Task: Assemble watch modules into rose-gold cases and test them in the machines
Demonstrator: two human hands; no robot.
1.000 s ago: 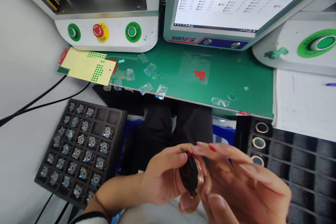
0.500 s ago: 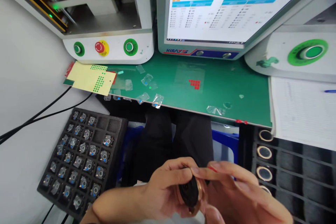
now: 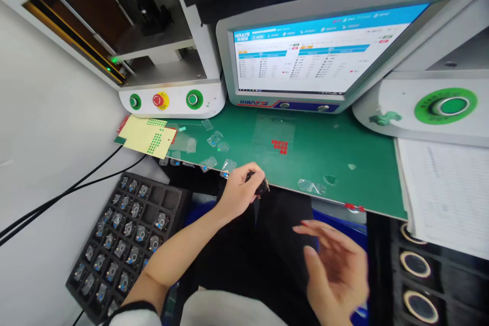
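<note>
My left hand (image 3: 244, 186) is closed around a black round watch-like part (image 3: 262, 187) with a bit of gold edge showing, held at the front edge of the green work mat (image 3: 237, 130). The fingers hide most of that part. Lower down and to the right, my right hand (image 3: 334, 265) is held with thumb and fingers apart and nothing between them. A small red spot shows at the tip of its index finger. Red square stickers (image 3: 280, 145) lie on a clear sheet on the mat, beyond my left hand.
At left, a black foam tray (image 3: 183, 204) holds several film-wrapped parts. Another black tray (image 3: 439, 265) at right holds gold-rimmed rings. Behind the mat stand a monitor (image 3: 286, 71) and machines with green buttons (image 3: 193, 99). Clear film scraps and a yellow sticker sheet (image 3: 141, 135) lie on the mat.
Both hands were together at the black part; now they are apart. My left hand has carried the part forward to the mat's edge, and my right hand has let go. The view has tilted up.
</note>
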